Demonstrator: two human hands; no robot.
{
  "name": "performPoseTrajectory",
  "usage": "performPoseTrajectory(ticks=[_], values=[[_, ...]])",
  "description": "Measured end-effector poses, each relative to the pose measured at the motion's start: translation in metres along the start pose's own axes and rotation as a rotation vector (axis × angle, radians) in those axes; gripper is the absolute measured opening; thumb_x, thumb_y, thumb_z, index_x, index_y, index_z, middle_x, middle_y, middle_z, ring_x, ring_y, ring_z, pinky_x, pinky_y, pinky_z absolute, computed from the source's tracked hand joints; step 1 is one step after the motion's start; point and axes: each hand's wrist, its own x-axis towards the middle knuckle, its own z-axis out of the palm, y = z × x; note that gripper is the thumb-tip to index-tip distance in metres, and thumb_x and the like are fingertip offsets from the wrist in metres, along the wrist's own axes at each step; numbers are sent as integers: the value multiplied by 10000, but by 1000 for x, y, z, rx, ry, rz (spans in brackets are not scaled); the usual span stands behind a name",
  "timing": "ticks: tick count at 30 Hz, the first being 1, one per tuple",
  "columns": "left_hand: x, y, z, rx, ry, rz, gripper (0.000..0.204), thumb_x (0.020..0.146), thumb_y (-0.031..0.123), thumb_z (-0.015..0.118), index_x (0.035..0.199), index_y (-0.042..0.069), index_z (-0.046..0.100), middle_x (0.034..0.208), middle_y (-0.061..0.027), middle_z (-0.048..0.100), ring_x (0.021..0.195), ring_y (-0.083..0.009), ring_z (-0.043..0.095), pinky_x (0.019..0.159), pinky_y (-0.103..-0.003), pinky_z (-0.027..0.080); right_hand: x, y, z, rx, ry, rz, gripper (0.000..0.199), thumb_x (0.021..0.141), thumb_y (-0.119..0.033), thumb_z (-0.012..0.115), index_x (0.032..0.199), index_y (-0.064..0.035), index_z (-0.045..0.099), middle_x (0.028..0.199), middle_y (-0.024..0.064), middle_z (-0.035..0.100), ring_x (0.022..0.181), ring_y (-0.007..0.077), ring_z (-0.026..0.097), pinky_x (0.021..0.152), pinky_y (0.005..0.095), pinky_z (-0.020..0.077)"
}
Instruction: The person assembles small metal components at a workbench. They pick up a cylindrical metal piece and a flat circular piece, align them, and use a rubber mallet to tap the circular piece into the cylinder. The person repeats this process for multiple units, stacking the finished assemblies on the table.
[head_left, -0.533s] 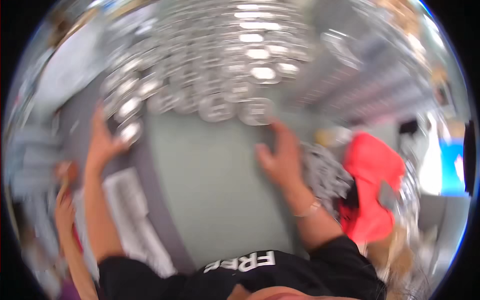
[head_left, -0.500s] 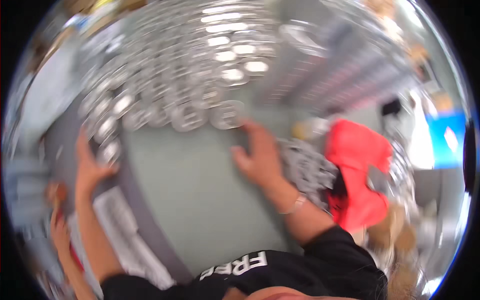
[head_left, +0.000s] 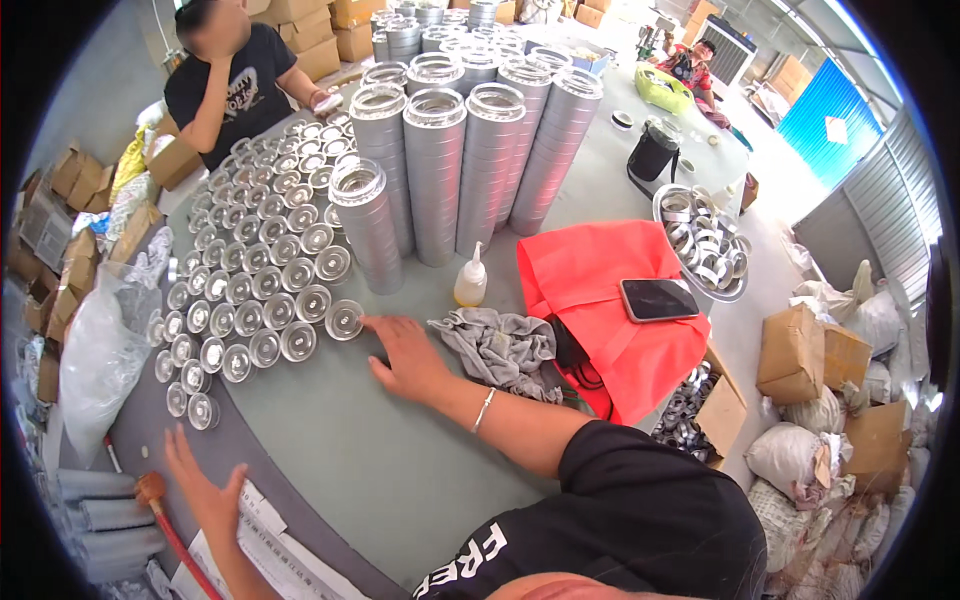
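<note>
Right hand (head_left: 412, 362) lies open, palm down on the grey-green tabletop (head_left: 330, 450), its index fingertip just beside the nearest shallow round silver metal cap (head_left: 344, 319). A crumpled grey cloth (head_left: 502, 348) lies just right of this hand. Left hand (head_left: 205, 489) is open, fingers spread, holding nothing, at the tabletop edge near white printed papers (head_left: 265, 545).
</note>
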Motion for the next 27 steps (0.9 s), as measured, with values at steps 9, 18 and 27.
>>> performPoseTrajectory(ticks=[9,18,27], values=[[-108,158,-6,-829,-412,-203,624,808,20,791,1407,29,617,1291,-119,687,1070,-219,714,899,-331,604,0,0,9,-93,193,40,279,873,-151,701,1100,-51,575,1012,163,673,1014,362,636,929,483,490],[-114,334,-6,-800,-587,436,258,893,101,777,1136,20,746,1110,-109,726,983,-203,711,859,-353,580,-20,-3,17,-348,116,-73,115,856,-148,636,943,-89,681,975,139,710,997,332,665,901,472,515],[-100,474,34,-484,-1536,1043,344,1011,353,694,1129,43,785,941,-126,758,861,-220,701,817,-369,542,-101,-79,35,-294,-15,-66,213,921,-197,532,1012,-91,692,1069,157,683,1056,360,644,887,509,532]])
